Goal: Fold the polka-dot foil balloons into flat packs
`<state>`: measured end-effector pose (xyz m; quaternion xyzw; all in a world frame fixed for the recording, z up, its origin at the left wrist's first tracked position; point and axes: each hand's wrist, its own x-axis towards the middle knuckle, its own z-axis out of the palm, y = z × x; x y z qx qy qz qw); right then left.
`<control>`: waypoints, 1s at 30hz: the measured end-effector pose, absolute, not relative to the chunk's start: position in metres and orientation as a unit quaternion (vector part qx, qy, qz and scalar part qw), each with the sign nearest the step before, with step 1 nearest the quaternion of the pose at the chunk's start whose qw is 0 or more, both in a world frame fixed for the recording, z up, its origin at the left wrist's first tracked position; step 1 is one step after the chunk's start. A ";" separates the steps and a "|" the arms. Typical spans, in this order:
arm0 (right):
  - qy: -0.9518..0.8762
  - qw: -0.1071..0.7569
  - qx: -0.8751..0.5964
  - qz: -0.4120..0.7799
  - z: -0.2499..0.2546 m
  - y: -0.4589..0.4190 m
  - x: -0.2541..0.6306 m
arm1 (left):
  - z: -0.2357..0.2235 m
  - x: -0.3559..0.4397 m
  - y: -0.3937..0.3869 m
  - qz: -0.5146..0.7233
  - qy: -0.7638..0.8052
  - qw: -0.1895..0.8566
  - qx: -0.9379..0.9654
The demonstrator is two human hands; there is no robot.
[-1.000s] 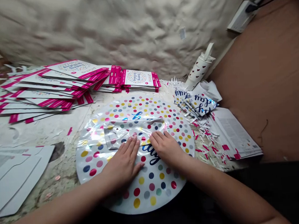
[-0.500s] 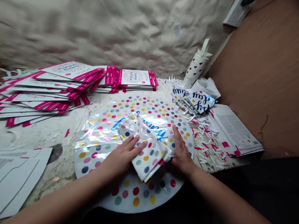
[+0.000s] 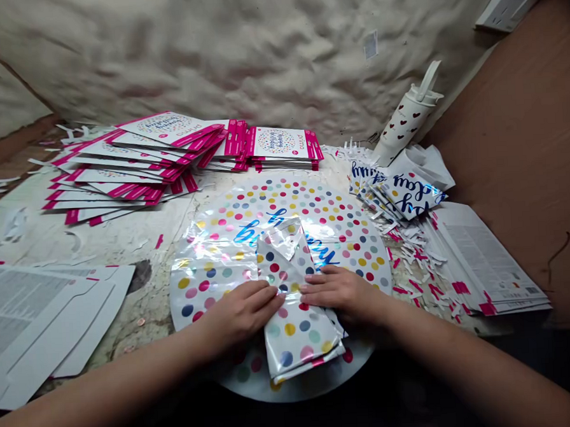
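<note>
A folded foil balloon with coloured dots lies as a narrow packet on top of a flat, round dotted foil balloon with blue lettering. My left hand presses on the packet's left edge, its fingers stretched out. From the right, my right hand rests flat with its fingertips on the other edge. Both hands are open, and their fingertips nearly meet over the packet's middle. Its lower end fans out into several loose layers.
Pink-and-white printed packs are piled at the back left, beside a neater stack. Flat printed cards lie at left. To the right are folded balloons, paper shreds, card sleeves and a heart-patterned tumbler.
The folded balloon has turned more upright in view. My right hand has come from beside it onto its right edge, now lying flat. The camera has swung left.
</note>
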<state>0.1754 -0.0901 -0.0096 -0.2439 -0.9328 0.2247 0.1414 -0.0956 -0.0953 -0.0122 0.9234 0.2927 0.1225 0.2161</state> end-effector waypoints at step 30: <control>-0.847 0.125 -0.482 0.185 -0.004 -0.051 0.102 | 0.040 -0.075 -0.017 0.112 0.615 0.674 0.393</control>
